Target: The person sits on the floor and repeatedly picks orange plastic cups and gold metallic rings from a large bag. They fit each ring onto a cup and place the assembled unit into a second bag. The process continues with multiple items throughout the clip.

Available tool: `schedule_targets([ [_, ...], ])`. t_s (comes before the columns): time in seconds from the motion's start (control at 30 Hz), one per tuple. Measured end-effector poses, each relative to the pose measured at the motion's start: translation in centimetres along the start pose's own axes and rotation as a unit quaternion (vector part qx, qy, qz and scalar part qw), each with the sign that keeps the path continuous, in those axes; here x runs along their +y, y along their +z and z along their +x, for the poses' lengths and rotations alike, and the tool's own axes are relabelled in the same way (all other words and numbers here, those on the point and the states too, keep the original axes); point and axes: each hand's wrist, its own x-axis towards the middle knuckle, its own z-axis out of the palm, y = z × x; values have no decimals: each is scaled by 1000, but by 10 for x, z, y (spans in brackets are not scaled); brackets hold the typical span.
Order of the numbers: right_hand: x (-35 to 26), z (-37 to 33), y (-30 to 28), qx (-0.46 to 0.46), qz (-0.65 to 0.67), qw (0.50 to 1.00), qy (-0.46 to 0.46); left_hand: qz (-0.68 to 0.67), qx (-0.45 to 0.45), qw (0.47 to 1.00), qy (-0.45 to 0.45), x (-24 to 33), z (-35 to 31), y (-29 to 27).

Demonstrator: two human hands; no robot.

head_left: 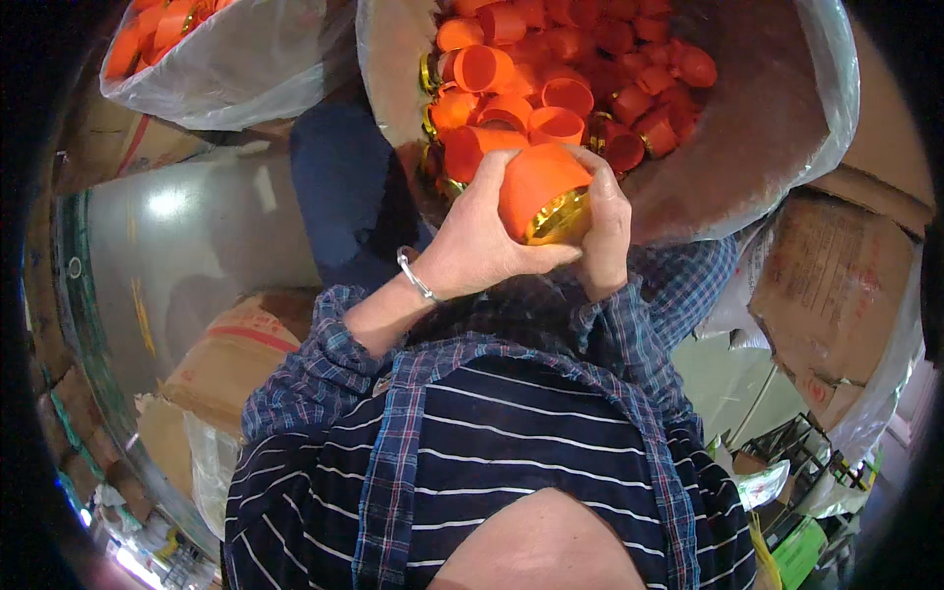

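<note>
Between my two hands is an orange cup with a shiny gold band at its near end (543,195), tilted. My left hand (474,234) grips it from the left, thumb and fingers wrapped round its side. From the right, my right hand (607,228) closes on the same cup, fingers at its far edge; part of that hand's grip is hidden behind the cup. Just beyond my hands, many similar orange cups (568,95) lie loose in a large bag-lined container (767,147). Some of them show gold trim.
A second plastic-lined container (231,74) with orange cups stands at the far left. Cardboard boxes sit at left (231,354) and right (831,295). My knee (339,187) is against the big container. A green item (798,553) lies at lower right.
</note>
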Motion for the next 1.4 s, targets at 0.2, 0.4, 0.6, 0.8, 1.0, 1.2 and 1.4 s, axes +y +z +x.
schedule_targets([
  [0.2,-25,-6,-7,-74,-192,972,-111,21,-37,999,-2,14,-9,1],
  [0.4,-15,-2,-2,-13,-83,996,3,42,-51,996,-54,17,0,4],
  [0.6,3,-1,-7,33,264,954,137,-289,-75,954,-30,-1,-7,15],
  [0.8,18,-5,13,106,24,994,-18,-430,38,893,-128,-15,0,29],
  [1.0,20,-7,13,109,-45,991,-56,-296,-63,953,-28,-18,-2,21],
  [1.2,36,3,15,98,-139,974,-147,-296,84,947,-95,-20,2,35],
  [1.4,38,14,5,10,-264,940,-214,-567,133,780,-229,-33,23,36],
])
